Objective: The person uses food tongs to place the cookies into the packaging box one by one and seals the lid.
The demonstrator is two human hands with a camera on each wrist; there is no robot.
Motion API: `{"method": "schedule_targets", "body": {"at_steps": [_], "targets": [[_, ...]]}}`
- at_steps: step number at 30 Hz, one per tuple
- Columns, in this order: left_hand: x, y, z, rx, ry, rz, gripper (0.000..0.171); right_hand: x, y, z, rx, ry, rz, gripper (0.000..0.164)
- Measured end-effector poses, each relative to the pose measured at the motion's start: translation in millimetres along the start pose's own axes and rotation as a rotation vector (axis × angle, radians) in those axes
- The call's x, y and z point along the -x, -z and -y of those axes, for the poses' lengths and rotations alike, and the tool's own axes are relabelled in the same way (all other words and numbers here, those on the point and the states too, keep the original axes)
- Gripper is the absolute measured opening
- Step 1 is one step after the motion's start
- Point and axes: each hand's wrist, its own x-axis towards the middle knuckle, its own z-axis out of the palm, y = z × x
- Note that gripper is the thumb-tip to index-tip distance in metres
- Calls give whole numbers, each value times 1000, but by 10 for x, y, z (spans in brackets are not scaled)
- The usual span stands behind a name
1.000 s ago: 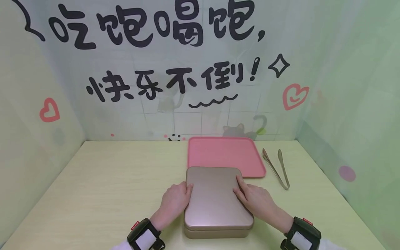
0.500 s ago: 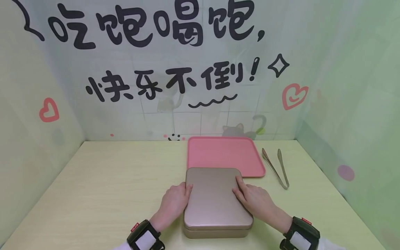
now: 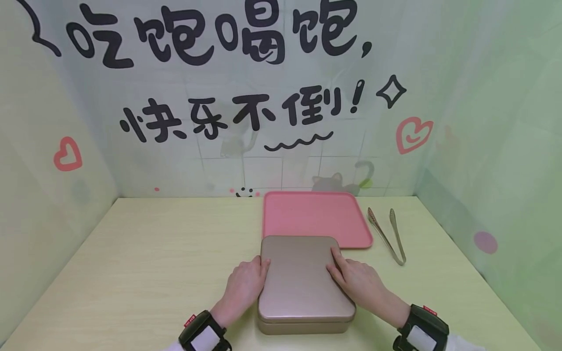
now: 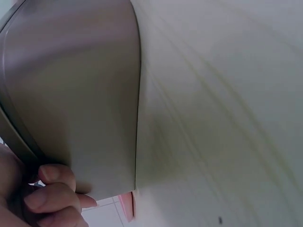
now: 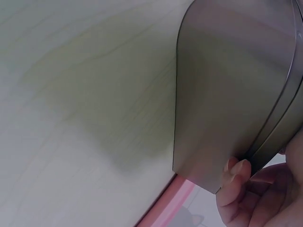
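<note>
A champagne-coloured lidded metal tin [image 3: 307,282] stands on the table in the head view, its lid in place. My left hand [image 3: 246,280] holds its left side, thumb along the lid's edge. In the left wrist view, curled fingers [image 4: 54,196] press against the tin's wall just under the lid rim. On the other side, my right hand [image 3: 362,278] grips the tin with thumb and index finger over the lid's edge. Its other fingers [image 5: 235,177] curl in at the lid seam in the right wrist view. The inside of the tin is hidden by the lid.
Behind the tin lies a pink tray [image 3: 313,214], its near edge partly covered by the tin in this view. Metal tongs [image 3: 397,243] lie spread to the right of the tray. A printed cloth backdrop [image 3: 210,165] encloses the pale wooden table [image 3: 153,273] at the back and sides.
</note>
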Motion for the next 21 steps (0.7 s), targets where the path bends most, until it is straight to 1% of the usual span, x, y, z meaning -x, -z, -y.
{"method": "schedule_targets", "body": {"at_steps": [7,12,14,17,21], "targets": [[-9,-32,8,-45,-22,-26,31,-9,-30,-15,-7,-4,-2,47],[6,-52,6,-108,-41,-62,41,-15,-38,-12,-13,-9,6,48],[18,-64,6,-125,-42,-75,41,-14,-41,-4,-25,-19,14,49],[39,-84,-2,-116,-38,-78,37,7,-48,14,-61,-33,24,50],[71,-117,-7,-86,-30,-70,37,60,-74,25,-102,-52,33,51]]}}
